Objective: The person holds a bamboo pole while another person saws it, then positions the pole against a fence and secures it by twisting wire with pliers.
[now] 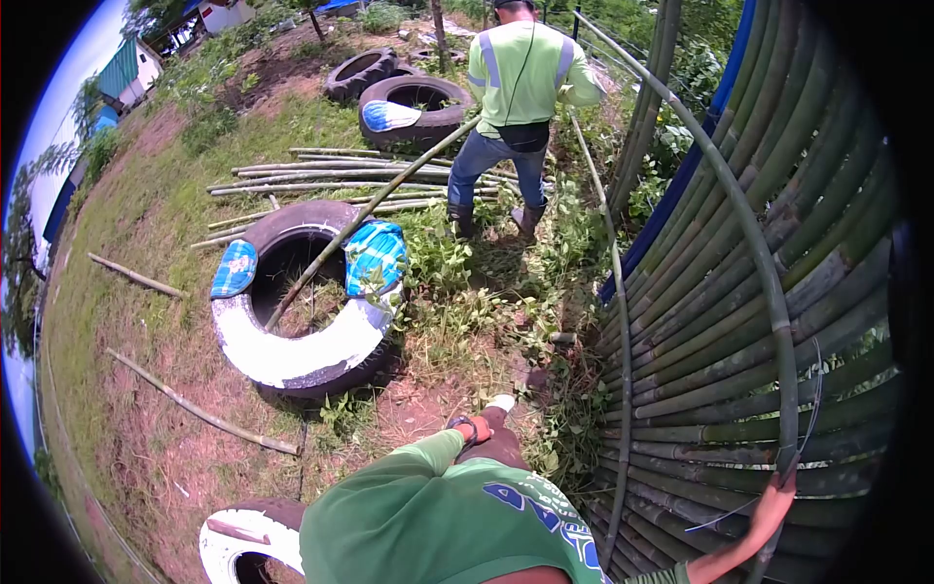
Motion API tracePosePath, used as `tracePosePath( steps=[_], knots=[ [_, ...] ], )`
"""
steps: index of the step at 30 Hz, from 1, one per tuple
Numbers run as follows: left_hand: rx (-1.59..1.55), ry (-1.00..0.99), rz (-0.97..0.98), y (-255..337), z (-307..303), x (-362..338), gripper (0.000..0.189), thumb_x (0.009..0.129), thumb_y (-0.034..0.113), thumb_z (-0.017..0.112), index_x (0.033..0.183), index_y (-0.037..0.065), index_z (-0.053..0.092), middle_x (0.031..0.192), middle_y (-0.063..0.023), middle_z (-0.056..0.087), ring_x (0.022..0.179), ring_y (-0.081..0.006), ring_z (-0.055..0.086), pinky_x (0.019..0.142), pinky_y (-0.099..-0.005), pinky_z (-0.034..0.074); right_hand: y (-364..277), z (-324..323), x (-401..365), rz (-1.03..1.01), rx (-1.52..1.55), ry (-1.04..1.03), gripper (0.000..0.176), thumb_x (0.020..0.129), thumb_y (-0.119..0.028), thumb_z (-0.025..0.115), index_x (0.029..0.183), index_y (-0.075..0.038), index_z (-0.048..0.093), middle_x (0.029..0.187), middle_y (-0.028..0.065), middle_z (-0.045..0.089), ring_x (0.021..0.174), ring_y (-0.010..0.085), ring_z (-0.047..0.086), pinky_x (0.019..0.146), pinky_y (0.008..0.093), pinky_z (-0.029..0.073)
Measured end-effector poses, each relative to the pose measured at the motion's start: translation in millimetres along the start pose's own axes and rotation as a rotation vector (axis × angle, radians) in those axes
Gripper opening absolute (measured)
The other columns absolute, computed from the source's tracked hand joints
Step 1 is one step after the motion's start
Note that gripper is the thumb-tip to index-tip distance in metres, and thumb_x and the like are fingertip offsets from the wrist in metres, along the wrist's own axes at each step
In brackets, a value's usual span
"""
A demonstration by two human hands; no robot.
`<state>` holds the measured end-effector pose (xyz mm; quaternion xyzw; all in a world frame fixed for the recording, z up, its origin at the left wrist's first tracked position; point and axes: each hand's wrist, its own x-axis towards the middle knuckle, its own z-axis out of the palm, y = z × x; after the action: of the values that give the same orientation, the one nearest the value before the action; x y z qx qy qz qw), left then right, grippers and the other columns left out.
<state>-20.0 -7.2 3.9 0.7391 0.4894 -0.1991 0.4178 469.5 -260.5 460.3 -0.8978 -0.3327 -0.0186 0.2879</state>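
My right hand (774,498) is closed round the lower part of a long curved bamboo pole (764,263), which lies across a wall of bamboo poles (705,389). Thin wire (815,389) loops beside the pole, just above this hand, and another strand sticks out to its left. Below the camera, my left hand (475,429), with a dark band at the wrist, rests against my leg; its fingers are too hidden to make out. A second, thinner pole (619,341) runs across the bamboo wall further left.
A co-worker (520,78) in a yellow-green shirt stands ahead, back turned. White-painted tire (292,360) at left holds blue cloths (376,258) and a leaning pole (375,204). More tires (413,107) and stacked bamboo (321,173) lie beyond; another tire (219,545) is at bottom left.
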Motion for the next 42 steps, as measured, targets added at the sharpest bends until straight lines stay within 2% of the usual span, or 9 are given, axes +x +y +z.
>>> tracePosePath(
  steps=[21, 23, 24, 26, 42],
  knots=[
    [-0.006, 0.036, 0.057, -3.8, 4.2, 3.1, 0.043, 0.090, 0.043, 0.054, 0.105, 0.007, 0.072, 0.106, -0.0201, 0.069, 0.102, -0.0383, 0.065, 0.092, -0.0451, 0.049, -9.1, -3.6, -0.5, 0.046, -0.006, -0.035, 0.053, 0.092, -0.007, 0.044, 0.142, 0.007, 0.039, 0.140, 0.0265, 0.048, 0.133, 0.0346, 0.045, 0.110, 0.0362, 0.031],
    [-0.040, -0.011, 0.047, 0.1, -1.1, -2.4, 0.051, 0.092, 0.043, 0.050, 0.107, -0.002, 0.068, 0.113, -0.0237, 0.065, 0.108, -0.0415, 0.060, 0.096, -0.0453, 0.046, -17.0, -6.0, -3.3, 0.069, -0.012, -0.041, 0.052, 0.092, -0.006, 0.044, 0.142, 0.006, 0.040, 0.140, 0.0261, 0.049, 0.132, 0.0341, 0.046, 0.110, 0.0363, 0.031],
    [-0.038, -0.016, 0.053, -2.1, 2.7, 0.8, 0.051, 0.092, 0.043, 0.050, 0.107, -0.002, 0.068, 0.113, -0.0237, 0.065, 0.108, -0.0415, 0.060, 0.096, -0.0453, 0.046, -12.1, -5.9, -3.3, 0.073, -0.018, -0.037, 0.052, 0.092, -0.006, 0.044, 0.142, 0.006, 0.040, 0.140, 0.0261, 0.049, 0.132, 0.0341, 0.046, 0.110, 0.0363, 0.031],
    [-0.047, 0.053, 0.067, -13.9, 15.5, 16.2, 0.042, 0.088, 0.042, 0.054, 0.101, 0.006, 0.073, 0.103, -0.0218, 0.069, 0.099, -0.0393, 0.065, 0.090, -0.0455, 0.049, 2.5, -1.7, -0.8, -0.002, -0.007, -0.013, 0.051, 0.092, -0.006, 0.043, 0.142, 0.006, 0.040, 0.140, 0.0256, 0.049, 0.132, 0.0335, 0.046, 0.110, 0.0365, 0.031],
    [-0.041, 0.050, 0.051, -13.1, 13.0, 12.0, 0.043, 0.088, 0.044, 0.054, 0.104, 0.009, 0.073, 0.105, -0.0193, 0.070, 0.100, -0.0383, 0.065, 0.091, -0.0452, 0.049, -2.5, -2.0, -1.4, -0.024, -0.005, -0.019, 0.053, 0.091, -0.006, 0.042, 0.143, 0.007, 0.038, 0.142, 0.0257, 0.047, 0.134, 0.0336, 0.044, 0.111, 0.0357, 0.030]
  ],
)
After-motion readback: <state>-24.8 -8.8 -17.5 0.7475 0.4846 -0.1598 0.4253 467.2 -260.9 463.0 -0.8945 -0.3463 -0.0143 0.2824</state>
